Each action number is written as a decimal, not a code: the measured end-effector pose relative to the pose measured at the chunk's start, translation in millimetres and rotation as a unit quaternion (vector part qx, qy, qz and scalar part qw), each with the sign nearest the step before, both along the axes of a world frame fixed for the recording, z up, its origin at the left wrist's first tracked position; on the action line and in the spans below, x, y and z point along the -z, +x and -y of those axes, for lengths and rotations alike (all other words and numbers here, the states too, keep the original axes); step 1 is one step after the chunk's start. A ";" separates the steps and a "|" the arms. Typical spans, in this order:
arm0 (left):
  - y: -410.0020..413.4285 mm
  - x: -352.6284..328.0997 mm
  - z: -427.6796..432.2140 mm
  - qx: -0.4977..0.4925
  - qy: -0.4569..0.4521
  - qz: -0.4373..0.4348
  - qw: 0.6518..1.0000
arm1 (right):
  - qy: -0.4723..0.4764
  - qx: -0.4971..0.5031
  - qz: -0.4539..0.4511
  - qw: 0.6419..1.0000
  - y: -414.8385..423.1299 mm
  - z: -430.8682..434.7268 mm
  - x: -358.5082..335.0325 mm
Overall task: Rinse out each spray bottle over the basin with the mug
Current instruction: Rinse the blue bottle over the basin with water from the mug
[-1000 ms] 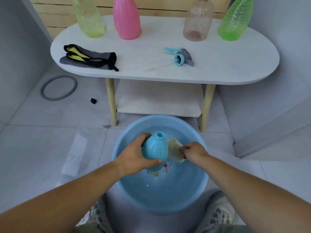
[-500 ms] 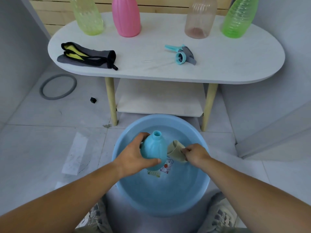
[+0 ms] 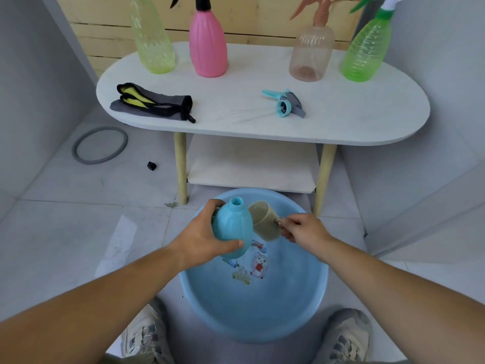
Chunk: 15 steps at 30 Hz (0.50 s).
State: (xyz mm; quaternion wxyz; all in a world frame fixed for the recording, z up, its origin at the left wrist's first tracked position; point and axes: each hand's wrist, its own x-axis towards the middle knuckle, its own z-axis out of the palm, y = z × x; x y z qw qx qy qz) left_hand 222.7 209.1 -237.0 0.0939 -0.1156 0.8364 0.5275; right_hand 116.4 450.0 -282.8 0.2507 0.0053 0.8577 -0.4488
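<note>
Blue bottle [image 3: 231,229] gripped by left hand [image 3: 202,240]; right hand [image 3: 304,229] pinches mug [image 3: 265,222].

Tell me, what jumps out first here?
Over a blue basin on the floor, the left hand grips an uncapped blue bottle, and the right hand holds a tilted beige mug beside its neck. Behind, on the white table, stand a yellow bottle, a pink bottle, a peach bottle and a green bottle.

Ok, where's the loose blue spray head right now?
In the head view the blue spray head lies on the white table, right of centre, just in front of the peach bottle.
</note>
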 end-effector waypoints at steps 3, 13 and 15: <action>-1.7 -14.5 8.0 0.001 -0.018 -0.007 1.000 | -0.026 -0.018 -0.018 0.999 -2.9 1.3 -29.7; 2.5 -70.5 27.5 0.041 -0.056 -0.017 0.997 | -0.131 -0.030 -0.111 0.985 5.5 -10.4 -159.4; 5.2 -77.4 28.2 0.044 -0.054 -0.016 0.997 | -0.151 -0.033 -0.139 0.978 9.7 -11.6 -178.6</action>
